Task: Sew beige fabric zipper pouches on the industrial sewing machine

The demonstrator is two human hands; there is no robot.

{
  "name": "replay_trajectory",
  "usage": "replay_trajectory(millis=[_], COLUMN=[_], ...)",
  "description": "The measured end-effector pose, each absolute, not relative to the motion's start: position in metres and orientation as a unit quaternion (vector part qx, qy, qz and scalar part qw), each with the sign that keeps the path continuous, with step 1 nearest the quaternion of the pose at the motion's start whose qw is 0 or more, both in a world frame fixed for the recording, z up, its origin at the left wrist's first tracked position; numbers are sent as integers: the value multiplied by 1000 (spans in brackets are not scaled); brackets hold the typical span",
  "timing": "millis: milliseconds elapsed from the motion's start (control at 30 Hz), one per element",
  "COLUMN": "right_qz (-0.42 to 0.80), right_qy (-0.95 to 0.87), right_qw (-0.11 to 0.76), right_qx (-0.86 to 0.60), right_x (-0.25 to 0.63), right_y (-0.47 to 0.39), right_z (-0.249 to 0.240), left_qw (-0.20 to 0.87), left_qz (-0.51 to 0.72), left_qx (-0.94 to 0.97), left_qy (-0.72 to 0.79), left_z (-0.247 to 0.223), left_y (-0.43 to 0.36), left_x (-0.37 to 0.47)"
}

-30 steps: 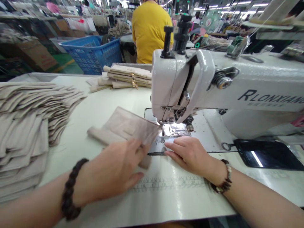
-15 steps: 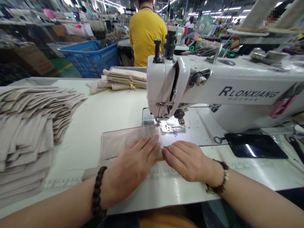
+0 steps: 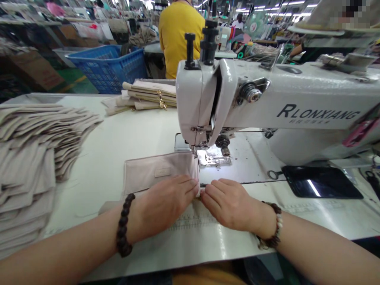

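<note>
A beige fabric pouch piece [image 3: 139, 174] with a small stitched label [image 3: 162, 172] lies flat on the sewing table. Its upper right corner sits at the needle area [image 3: 194, 150] of a white sewing machine [image 3: 204, 107]. My left hand [image 3: 166, 206] rests over the lower right part of the piece, its fingers closed together at the edge. Close beside it, my right hand [image 3: 230, 204] pinches the same right edge, near the lower corner. The fingers mostly hide a bit of gold zipper there. A dark bead bracelet circles each wrist.
Stacked beige fabric pieces [image 3: 32, 146] cover the left of the table [image 3: 118, 134]. Behind lie folded pieces with gold zipper pulls [image 3: 162, 101]. A black phone [image 3: 320, 182] and scissors [image 3: 274, 174] lie at right. Beyond are a blue basket [image 3: 109, 65] and a person in yellow [image 3: 181, 35].
My left hand has slid down off the label and its fingers have curled in, so the label now shows. The right hand stays at the fabric edge. The view has shifted slightly.
</note>
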State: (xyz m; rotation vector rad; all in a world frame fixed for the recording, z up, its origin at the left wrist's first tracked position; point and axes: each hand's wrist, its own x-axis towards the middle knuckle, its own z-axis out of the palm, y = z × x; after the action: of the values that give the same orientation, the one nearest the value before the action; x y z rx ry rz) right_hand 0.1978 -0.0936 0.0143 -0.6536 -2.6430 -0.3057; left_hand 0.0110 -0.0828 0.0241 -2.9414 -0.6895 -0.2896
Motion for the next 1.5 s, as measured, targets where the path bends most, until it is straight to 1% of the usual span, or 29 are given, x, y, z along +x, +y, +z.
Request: replay_trajectory(millis=[133,267,533,600,700,767,833,900,933,1000,1033,1067,1133,1200,1267,1333,1500], right_qz=[-105,-99,-88,-91,-82,-45,11,91,132,194,202,191,134,83,57,43,28], right_qy=[-937,-926,-905,-889,-864,-865,-873,-888,-895,-908,-911,-911,-904,-903,-916,-924,-914], right_qw=[191,193,168,169,166,145,125,101,85,49,42,51,96,118,95,65,53], right_qx=[-272,-310,-381,-416,-468,-479,-471,-440,-417,-368,-357,-363,-395,-405,-387,-374,-401], right_x=[195,192,197,201,207,208,210,214,217,223,225,226,224,217,209,203,200], right_y=[-82,-70,-55,-54,-52,-49,-46,-44,-43,-43,-44,-45,-50,-54,-57,-58,-56], right_z=[7,3,3,4,4,6,11,19,24,32,34,35,32,27,21,18,17], left_qw=[17,-33,-101,-140,-236,-297,-327,-300,-261,-144,-76,-10,98,154,162,148,85], left_qz=[-87,-80,-139,-141,-152,-166,-177,-176,-168,-132,-107,-84,-55,-43,-28,-8,-7], left_qx=[-969,-964,-954,-942,-902,-872,-849,-862,-885,-940,-962,-974,-979,-974,-973,-973,-976], left_qy=[-232,-250,-247,-272,-329,-353,-374,-368,-347,-279,-241,-210,-169,-157,-164,-175,-199], left_z=[13,15,14,12,12,11,10,8,7,7,7,7,8,10,11,11,7], left_y=[-68,-52,-27,-22,-14,-9,-7,-10,-13,-22,-26,-31,-39,-43,-44,-42,-35], left_x=[8,8,5,2,-3,-6,-8,-9,-9,-8,-7,-6,-3,-1,0,0,-1])
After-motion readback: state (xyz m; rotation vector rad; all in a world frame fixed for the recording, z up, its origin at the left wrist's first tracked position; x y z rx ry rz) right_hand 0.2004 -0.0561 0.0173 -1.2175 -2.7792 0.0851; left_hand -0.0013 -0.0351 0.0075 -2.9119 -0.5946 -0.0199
